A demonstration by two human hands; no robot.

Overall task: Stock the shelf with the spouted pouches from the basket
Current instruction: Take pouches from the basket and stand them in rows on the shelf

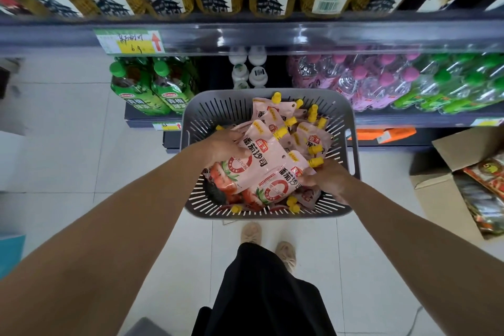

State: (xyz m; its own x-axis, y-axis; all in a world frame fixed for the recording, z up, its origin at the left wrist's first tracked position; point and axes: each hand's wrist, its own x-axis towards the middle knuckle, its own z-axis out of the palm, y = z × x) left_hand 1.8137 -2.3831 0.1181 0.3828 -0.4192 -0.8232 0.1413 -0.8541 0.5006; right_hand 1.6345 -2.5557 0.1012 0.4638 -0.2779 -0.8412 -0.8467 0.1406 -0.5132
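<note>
Reaching into the grey basket (pixel 188 128), the left hand (pixel 225 144) curls its fingers round one pink pouch (pixel 255 157) and the right hand (pixel 326 180) pinches a second pouch (pixel 275 187) near its yellow cap (pixel 315 162); both lie slantwise, caps toward the basket's far right corner, bottoms toward its near left.

Head view looks steeply down – close over the basket (pixel 268 123) – facing the shelf (pixel 272 35)

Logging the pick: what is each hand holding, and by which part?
The left grip holds one pouch by its side edge; the right grip holds a second pouch at its spout corner.
</note>
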